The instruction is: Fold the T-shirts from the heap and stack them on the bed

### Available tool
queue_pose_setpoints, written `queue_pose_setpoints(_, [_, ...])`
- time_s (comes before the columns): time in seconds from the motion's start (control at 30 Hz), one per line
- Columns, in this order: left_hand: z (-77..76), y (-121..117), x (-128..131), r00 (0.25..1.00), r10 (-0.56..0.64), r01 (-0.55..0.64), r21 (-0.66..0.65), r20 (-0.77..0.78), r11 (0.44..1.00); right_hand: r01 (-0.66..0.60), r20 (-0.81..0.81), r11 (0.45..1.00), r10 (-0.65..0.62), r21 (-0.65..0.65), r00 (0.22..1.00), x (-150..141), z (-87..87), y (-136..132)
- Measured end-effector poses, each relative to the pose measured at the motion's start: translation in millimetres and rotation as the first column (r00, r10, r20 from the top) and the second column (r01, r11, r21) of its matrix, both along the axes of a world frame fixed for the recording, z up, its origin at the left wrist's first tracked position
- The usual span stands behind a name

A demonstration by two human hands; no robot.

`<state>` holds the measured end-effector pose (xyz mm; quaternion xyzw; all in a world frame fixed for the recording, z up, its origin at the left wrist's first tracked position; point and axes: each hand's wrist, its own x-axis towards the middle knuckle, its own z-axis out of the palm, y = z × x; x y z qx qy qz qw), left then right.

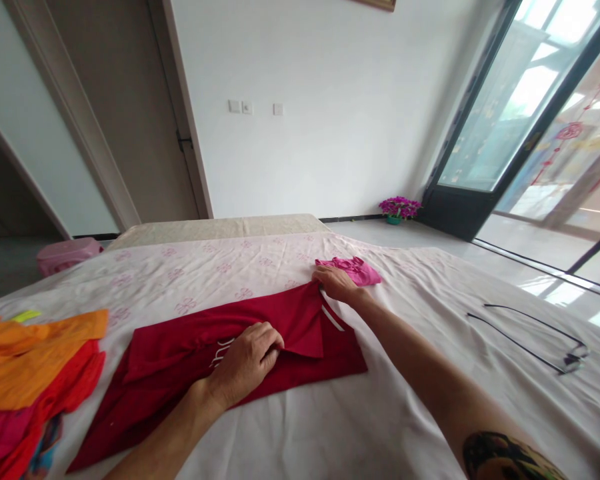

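Note:
A dark red shirt (180,360) lies spread on a bed sheet (395,413) printed with pink flowers. My left hand (245,360) pinches a folded flap near the shirt's middle, by a white printed mark. My right hand (337,283) grips the far corner of the same flap, at the collar with its white trim. A small folded pink garment (355,270) lies just beyond my right hand, touching its fingers.
A pile of orange, red and pink clothes (25,380) lies at the left edge of the bed. A black clothes hanger (545,343) rests on the sheet at the right. A pink basin (65,255) and a flower pot (399,209) stand on the floor beyond.

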<state>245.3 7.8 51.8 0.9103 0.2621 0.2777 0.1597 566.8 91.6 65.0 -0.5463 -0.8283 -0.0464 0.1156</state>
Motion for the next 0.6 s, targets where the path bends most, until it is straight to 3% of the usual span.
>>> queue_pose_setpoints(0.2, [4.5,-10.3,2.7,0.994,-0.049,0.054,0.048,-0.094,0.997,0.159,-0.182,0.985,-0.143,0.074,0.973,-7.2,12.2,-8.6])
queue_pose_setpoints(0.33, [4.5,-17.2,2.4,0.993,-0.094,0.096,0.016,-0.068,0.995,0.037,-0.175,0.999,-0.038,-0.006,0.984,-21.5,5.7,-23.7])
queue_pose_setpoints(0.43, [10.1,-20.7,1.1,0.993,-0.122,0.122,-0.120,0.006,0.985,0.021,-0.114,0.995,-0.031,-0.094,0.993,-25.7,2.3,-33.2])
queue_pose_setpoints(0.5, [16.4,-19.1,-1.0,0.991,-0.089,0.110,-0.236,0.100,0.965,0.116,-0.105,0.989,-0.125,-0.093,0.987,-28.8,5.2,-37.0])
queue_pose_setpoints(0.6, [25.4,-6.3,-10.3,0.970,0.089,-0.009,-0.332,0.227,0.943,0.199,-0.109,0.978,-0.204,-0.055,0.973,-43.4,14.7,-42.9])
